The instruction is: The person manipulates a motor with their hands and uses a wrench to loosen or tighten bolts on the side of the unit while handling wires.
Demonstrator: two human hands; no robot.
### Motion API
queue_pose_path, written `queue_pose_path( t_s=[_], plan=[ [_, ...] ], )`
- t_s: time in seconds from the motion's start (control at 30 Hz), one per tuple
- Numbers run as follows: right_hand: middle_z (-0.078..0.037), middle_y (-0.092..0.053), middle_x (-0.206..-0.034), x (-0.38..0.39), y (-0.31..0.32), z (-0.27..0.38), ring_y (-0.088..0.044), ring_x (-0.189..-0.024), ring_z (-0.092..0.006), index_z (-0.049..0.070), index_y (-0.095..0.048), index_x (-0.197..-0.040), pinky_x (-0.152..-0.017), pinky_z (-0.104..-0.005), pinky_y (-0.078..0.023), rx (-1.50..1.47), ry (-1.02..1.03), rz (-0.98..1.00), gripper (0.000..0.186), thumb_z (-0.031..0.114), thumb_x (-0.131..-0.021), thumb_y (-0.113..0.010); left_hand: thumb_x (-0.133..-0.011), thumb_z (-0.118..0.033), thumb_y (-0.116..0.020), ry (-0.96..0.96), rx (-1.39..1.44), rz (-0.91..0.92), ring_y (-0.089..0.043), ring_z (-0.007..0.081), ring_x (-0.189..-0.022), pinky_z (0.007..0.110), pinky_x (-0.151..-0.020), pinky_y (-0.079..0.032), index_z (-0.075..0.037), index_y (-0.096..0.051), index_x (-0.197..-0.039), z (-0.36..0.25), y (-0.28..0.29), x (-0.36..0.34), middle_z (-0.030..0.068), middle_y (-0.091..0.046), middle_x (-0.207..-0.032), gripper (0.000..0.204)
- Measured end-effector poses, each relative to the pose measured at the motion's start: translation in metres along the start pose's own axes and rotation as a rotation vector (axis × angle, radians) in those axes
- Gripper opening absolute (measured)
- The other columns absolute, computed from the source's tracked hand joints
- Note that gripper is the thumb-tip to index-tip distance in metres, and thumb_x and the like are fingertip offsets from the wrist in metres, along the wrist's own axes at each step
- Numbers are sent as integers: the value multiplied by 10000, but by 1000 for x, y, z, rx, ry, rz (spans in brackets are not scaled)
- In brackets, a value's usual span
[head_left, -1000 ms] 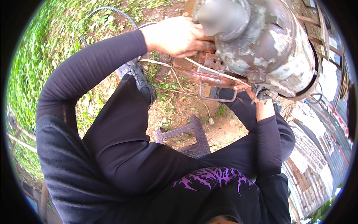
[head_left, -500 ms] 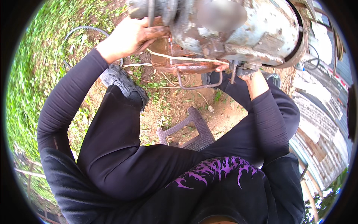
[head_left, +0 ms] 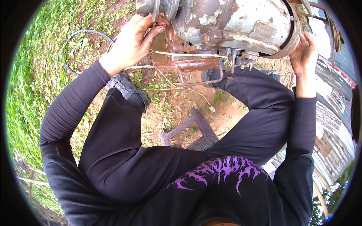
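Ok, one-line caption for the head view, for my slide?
Seated person's left hand at pulley, right hand on rim of rusty motor.

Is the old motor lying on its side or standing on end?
On its side: the motor drum runs across the view, pulley by the left hand, right hand at the other end.

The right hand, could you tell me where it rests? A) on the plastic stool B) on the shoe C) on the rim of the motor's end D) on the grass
C: the right hand grips the rusty rim of the motor at its right end.
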State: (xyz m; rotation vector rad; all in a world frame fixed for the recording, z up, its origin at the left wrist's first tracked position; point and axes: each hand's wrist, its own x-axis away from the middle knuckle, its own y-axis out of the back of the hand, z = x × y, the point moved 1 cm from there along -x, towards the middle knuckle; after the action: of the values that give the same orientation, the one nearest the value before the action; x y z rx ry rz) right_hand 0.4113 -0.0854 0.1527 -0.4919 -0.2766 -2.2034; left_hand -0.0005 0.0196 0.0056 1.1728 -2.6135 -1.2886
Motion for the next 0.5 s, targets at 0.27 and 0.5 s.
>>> queue_pose_path(
  t_s=[0.27,0.5],
  plan=[
    [-132,-685,-1122,18,-93,-10,-679,-967,-265,28,-616,-1217,-879,-411,-544,-315,-53,360,526,466,-942,-522,-953,-195,-582,135,229,-10,-595,272,-816,364,-752,-467,-24,-643,-1051,7,2,12,139,-585,-864,207],
    [-140,-695,-1090,9,-80,-7,-688,-936,-261,18,-628,-1193,-847,-406,-557,-291,-27,405,511,439,-913,-551,-956,-139,-537,588,323,174,-622,200,-872,316,-804,-481,6,-628,-1089,-23,27,-12,134,-646,-937,217]
  ],
)
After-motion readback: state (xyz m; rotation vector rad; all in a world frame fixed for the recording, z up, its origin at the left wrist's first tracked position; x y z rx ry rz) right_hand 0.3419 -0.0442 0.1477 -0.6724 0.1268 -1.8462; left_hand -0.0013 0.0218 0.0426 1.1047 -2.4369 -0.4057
